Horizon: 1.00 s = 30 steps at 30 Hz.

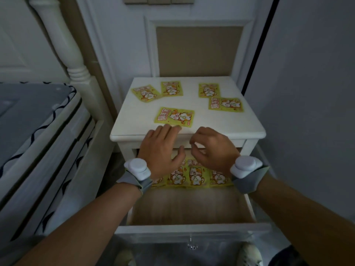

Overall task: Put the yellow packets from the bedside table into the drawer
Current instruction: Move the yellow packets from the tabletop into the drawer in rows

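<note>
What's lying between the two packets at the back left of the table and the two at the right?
Nothing: the head view shows bare white tabletop between the left pair and right pair.

A bed [34, 120] fills the left of the frame, its mattress edged in white with a dark wavy pattern. A white turned bedpost [63, 39] rises at the upper left. Behind, at the top centre, a white panelled wall [119, 35] frames a beige inset panel [197, 50]. A switch plate [159, 0] sits at the top edge. Two pale shoes [249, 255] show at the bottom.
</note>
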Each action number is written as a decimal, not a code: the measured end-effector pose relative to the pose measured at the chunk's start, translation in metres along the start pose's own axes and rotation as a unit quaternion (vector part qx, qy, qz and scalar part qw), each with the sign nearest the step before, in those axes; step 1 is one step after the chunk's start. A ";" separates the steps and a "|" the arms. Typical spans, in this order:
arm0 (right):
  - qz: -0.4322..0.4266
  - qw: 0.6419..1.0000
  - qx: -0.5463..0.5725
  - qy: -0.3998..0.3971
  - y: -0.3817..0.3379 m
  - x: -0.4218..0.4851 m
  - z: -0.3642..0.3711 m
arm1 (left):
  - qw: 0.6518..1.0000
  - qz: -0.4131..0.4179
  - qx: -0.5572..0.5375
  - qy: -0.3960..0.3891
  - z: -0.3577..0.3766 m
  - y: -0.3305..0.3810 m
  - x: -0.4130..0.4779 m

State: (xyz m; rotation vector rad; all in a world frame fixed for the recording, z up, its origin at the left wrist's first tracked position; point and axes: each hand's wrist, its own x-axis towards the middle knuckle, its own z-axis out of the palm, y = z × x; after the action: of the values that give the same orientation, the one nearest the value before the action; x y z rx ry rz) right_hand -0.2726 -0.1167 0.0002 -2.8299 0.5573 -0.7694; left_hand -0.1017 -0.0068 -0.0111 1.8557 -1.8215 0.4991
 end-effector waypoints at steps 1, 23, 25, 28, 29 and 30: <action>0.013 1.000 0.003 0.018 0.005 0.003 -0.004 | 1.000 -0.009 0.007 -0.001 0.001 0.003 0.007; 0.277 0.956 -0.065 -0.066 0.121 0.039 -0.014 | 0.994 -0.076 0.016 -0.078 0.049 0.002 0.052; 0.264 0.958 -0.104 -0.049 0.114 0.038 -0.015 | 0.993 -0.078 0.000 -0.084 0.048 0.000 0.052; 0.237 0.963 -0.123 -0.031 0.105 0.035 -0.018 | 0.996 -0.056 -0.009 -0.069 0.045 -0.002 0.052; 0.230 0.966 -0.109 -0.033 0.104 0.033 -0.018 | 0.997 -0.048 -0.014 -0.054 0.043 -0.002 0.052; 0.220 0.970 -0.094 -0.042 0.103 0.031 -0.017 | 0.998 -0.042 -0.024 -0.042 0.040 -0.002 0.050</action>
State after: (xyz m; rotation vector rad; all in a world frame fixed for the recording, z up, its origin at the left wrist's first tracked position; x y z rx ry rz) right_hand -0.2885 -0.2244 0.0039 -2.7215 1.2444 -0.5313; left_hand -0.1011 -0.0714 -0.0152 1.9388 -1.7829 0.3494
